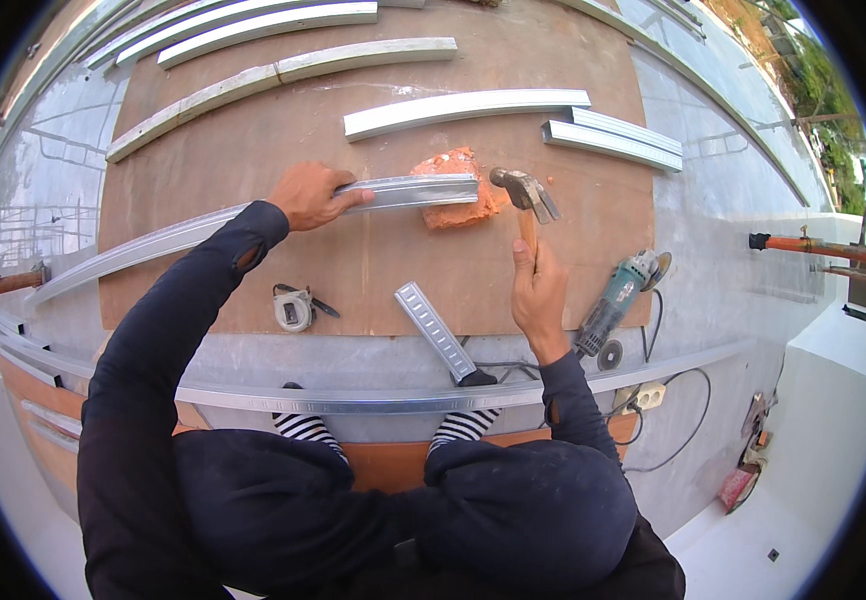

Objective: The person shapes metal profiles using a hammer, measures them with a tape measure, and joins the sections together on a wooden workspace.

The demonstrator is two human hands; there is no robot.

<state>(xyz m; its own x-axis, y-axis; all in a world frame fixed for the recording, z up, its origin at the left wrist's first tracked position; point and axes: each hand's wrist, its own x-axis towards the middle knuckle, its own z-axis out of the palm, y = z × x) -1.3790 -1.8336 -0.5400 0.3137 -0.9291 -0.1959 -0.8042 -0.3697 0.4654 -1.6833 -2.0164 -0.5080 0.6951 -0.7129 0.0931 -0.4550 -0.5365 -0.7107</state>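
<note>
My left hand [308,197] grips a long silver metal channel [213,225] that runs in from the left, its end lying over a rough orange brick [458,217]. My right hand [538,290] is wrapped round the wooden handle of a claw hammer [523,192], whose head is just right of the channel's end. Below my hands are a tape measure [294,310] and a short slotted metal strip [433,330]. A teal angle grinder [613,300] lies to the right of my right hand.
Several metal profiles [468,110] lie across the brown board [183,180]. A long metal bar [283,398] crosses near my striped-sock feet. A socket block [641,395] with cables sits at lower right. Orange poles [808,245] stand at the sides, and white ledges [828,370] border the work area.
</note>
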